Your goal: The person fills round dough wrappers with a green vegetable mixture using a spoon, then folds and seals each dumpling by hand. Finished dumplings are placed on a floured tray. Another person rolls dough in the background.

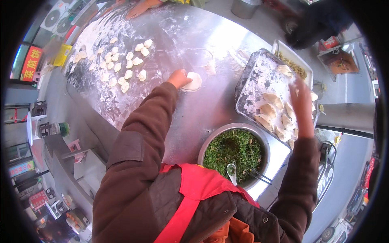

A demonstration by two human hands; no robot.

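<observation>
My left hand (179, 78) pinches the left edge of a flat, round dough wrapper (194, 82), which lies on the floured metal table (188, 121). My right hand (300, 97) is blurred above a flour-dusted metal tray (249, 88). Whether its fingers hold anything is hidden by the blur. Several folded dumplings (268, 110) rest in the tray's near half, and one dumpling (284, 70) lies close to its far edge. Between my arms stands a steel bowl (203, 153) of chopped green filling (232, 142), with a white spoon (231, 173) and dark chopsticks (259, 176) in it.
Several small dough pieces (121, 80) are scattered across the table's left half, amid flour. Another person's hand (142, 8) touches the table's far edge. Beyond the dumpling tray is a white tray (307, 68) of brownish food. A metal bucket (245, 9) stands past the table.
</observation>
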